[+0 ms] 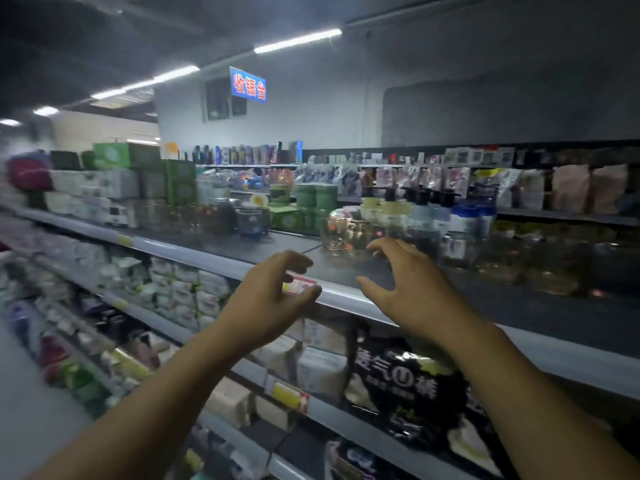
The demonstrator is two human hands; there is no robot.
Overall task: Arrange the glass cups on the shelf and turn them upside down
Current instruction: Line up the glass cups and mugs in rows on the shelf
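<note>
We see both hands empty; the left hand (273, 289) hangs right over the price tag (298, 285) on the front edge of the shelf (554, 306), its fingers loosely bent and holding nothing; the right hand (412, 285) is to the right of the price tag and further in, with its fingers spread and a little bent, and its fingertips are just beside two glass cups (346, 235) but not around them. The two glass cups stand close together on the shelf, behind the price tag and a bit to its right; pump bottles (391, 206) stand just behind them. More glass things show far left and far right of the price tag, too blurry for us to count. We cannot tell if any cup is upside down; the picture is too smeared. We think the job is partway done; cups are on the shelf, but the two near ones look ready to be picked up and turned.
</note>
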